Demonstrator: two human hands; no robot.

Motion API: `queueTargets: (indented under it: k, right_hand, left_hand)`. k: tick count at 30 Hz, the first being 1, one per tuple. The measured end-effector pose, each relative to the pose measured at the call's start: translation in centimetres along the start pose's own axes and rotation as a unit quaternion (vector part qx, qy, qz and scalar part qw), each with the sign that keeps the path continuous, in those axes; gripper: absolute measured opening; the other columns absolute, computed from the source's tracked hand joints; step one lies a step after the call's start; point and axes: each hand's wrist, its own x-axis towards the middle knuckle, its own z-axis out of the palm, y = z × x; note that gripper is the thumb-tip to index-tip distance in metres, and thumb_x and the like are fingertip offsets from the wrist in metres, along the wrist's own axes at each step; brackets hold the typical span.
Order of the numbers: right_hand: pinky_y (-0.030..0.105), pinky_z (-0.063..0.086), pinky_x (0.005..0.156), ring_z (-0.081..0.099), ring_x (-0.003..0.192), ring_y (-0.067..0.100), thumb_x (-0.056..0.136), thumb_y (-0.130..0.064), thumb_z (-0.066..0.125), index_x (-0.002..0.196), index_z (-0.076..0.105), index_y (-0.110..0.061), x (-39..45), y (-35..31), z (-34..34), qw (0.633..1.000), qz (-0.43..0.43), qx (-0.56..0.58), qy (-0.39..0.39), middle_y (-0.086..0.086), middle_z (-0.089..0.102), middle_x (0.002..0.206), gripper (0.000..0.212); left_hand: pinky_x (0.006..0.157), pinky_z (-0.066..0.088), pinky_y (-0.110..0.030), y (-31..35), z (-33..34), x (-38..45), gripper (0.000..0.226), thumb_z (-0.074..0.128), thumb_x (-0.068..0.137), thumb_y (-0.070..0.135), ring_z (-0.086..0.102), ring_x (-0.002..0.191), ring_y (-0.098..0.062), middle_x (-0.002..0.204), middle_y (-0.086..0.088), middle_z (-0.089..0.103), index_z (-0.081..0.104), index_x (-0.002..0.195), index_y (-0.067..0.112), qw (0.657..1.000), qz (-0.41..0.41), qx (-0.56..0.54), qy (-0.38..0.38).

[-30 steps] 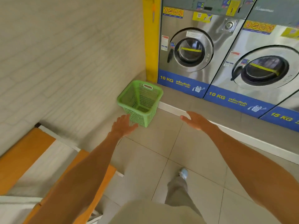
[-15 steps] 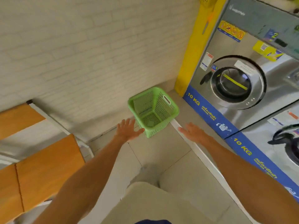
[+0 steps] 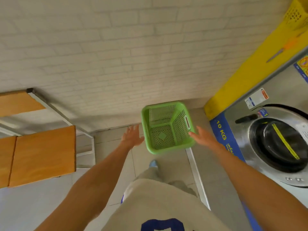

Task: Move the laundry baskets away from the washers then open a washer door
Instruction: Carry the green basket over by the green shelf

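An empty green laundry basket [image 3: 155,148] stands on the tiled floor near the brick wall, just left of the raised step below the washers. My left hand [image 3: 132,136] is open, fingers spread, a little apart from the basket's left side. On the opposite side my right hand [image 3: 200,136] is open too, its fingertips at the basket's right rim beside the handle slot. A steel 10 kg washer [image 3: 266,95] stands at the right with its round door [image 3: 280,144] shut.
A wooden bench with a white metal frame [image 3: 41,155] stands at the left against the white brick wall. A yellow pillar [image 3: 260,60] rises beside the washer, with a yellow basket [image 3: 295,14] at the top right. My leg and shoe [image 3: 153,163] are below the basket.
The view has swung left and closer. Both hands have moved forward to either side of the green basket, the right one now reaching its rim.
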Motion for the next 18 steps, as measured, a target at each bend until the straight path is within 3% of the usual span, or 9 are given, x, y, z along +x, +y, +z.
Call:
queueTargets:
  k: [2, 9, 14, 18]
  right_hand:
    - [0.041, 0.027, 0.116, 0.029, 0.147, 0.032, 0.095, -0.051, 0.053, 0.155, 0.021, -0.006, 2.4, 0.6, -1.0, 1.000, -0.005, -0.022, -0.012, 0.018, 0.025, 0.161, 0.082]
    - [0.041, 0.032, 0.113, 0.033, 0.144, 0.036, 0.098, -0.034, 0.055, 0.157, 0.011, -0.004, 13.5, 1.8, -1.8, 0.999, -0.007, -0.045, -0.029, 0.020, 0.024, 0.160, 0.079]
    - [0.041, 0.035, 0.111, 0.037, 0.141, 0.037, 0.097, -0.024, 0.057, 0.156, 0.012, -0.004, 24.8, 5.5, 0.7, 0.998, 0.021, -0.039, -0.036, 0.020, 0.027, 0.159, 0.076]
    - [0.039, 0.035, 0.111, 0.037, 0.141, 0.037, 0.097, -0.022, 0.058, 0.156, 0.009, -0.001, 34.0, 8.9, 3.9, 0.998, 0.050, -0.031, -0.025, 0.023, 0.025, 0.159, 0.080]
  left_hand:
    - [0.114, 0.030, -0.054, 1.2, 0.1, 1.1, 0.083, 0.060, 0.094, 0.043, 0.026, 0.148, -0.035, 0.164, -0.012, 0.020, 0.014, 0.158, 0.017, 1.000, -0.013, -0.025, 0.004]
    - [0.113, 0.036, -0.053, 4.4, 2.9, 7.1, 0.080, 0.061, 0.096, 0.033, 0.038, 0.141, -0.038, 0.158, -0.018, 0.031, 0.014, 0.158, 0.014, 0.976, -0.105, -0.193, 0.005]
    - [0.108, 0.040, -0.050, 6.0, 9.5, 14.5, 0.073, 0.061, 0.096, 0.023, 0.043, 0.136, -0.038, 0.151, -0.019, 0.040, 0.021, 0.155, 0.010, 0.960, -0.145, -0.237, -0.009]
    - [0.093, 0.052, -0.052, 5.4, 15.7, 21.9, 0.079, 0.066, 0.088, 0.020, 0.053, 0.120, -0.038, 0.135, -0.018, 0.048, 0.023, 0.154, 0.015, 0.952, -0.171, -0.254, 0.015]
